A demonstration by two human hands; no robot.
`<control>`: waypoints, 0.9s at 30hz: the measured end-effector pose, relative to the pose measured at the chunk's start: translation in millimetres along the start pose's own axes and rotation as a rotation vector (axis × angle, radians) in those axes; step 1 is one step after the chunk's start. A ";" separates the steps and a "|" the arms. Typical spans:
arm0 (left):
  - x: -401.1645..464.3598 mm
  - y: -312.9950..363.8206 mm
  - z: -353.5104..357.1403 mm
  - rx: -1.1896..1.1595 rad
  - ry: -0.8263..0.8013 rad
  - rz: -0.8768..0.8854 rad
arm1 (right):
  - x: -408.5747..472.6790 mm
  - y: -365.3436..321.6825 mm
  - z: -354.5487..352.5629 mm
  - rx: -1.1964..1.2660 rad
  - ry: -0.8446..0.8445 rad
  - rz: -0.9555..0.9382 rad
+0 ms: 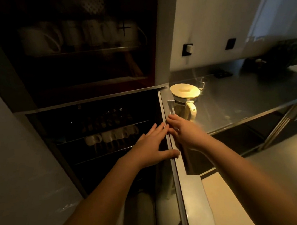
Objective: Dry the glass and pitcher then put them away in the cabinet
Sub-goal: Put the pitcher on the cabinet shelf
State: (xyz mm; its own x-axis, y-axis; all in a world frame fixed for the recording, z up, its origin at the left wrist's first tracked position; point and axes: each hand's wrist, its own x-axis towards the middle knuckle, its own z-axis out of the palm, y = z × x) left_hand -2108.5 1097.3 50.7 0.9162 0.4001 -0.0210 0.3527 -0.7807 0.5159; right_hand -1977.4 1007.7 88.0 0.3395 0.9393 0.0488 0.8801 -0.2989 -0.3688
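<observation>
The glass pitcher (pixel 185 100) with a cream lid and handle stands on the steel counter (pixel 252 93), right beside the cabinet. A clear glass (pixel 202 82) stands just behind it, faint against the metal. My left hand (pixel 152 145) lies flat with straight fingers on the dark glass cabinet door (pixel 108 120), its thumb at the door's right edge. My right hand (pixel 182 131) is at that same metal edge, below the small handle (pixel 171 108), with fingers curled onto the edge. Both hands are near the pitcher without touching it.
Behind the door, white cups (pixel 109 136) hang on lower shelves. White mugs (pixel 79 35) fill the upper cabinet shelf. Wall sockets (pixel 187 49) sit above the counter, and a dark patterned object (pixel 289 53) lies at its far right. A pale surface (pixel 218 197) is near me.
</observation>
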 end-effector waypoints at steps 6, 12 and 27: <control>9.5 25.6 22.9 -0.010 0.095 -0.022 | -2.3 28.3 -4.6 -0.040 -0.062 0.012; 20.4 51.0 40.4 -0.023 0.178 -0.064 | -9.1 49.4 -18.0 -0.069 -0.107 -0.006; 31.9 65.7 57.7 0.007 0.243 -0.107 | -6.8 86.9 -25.1 -0.090 -0.131 -0.080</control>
State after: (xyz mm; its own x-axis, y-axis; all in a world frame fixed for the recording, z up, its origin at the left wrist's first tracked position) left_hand -2045.2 1031.1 34.5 0.8016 0.5832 0.1313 0.4471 -0.7307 0.5159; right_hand -1894.9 971.0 78.9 0.2258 0.9729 -0.0486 0.9309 -0.2303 -0.2835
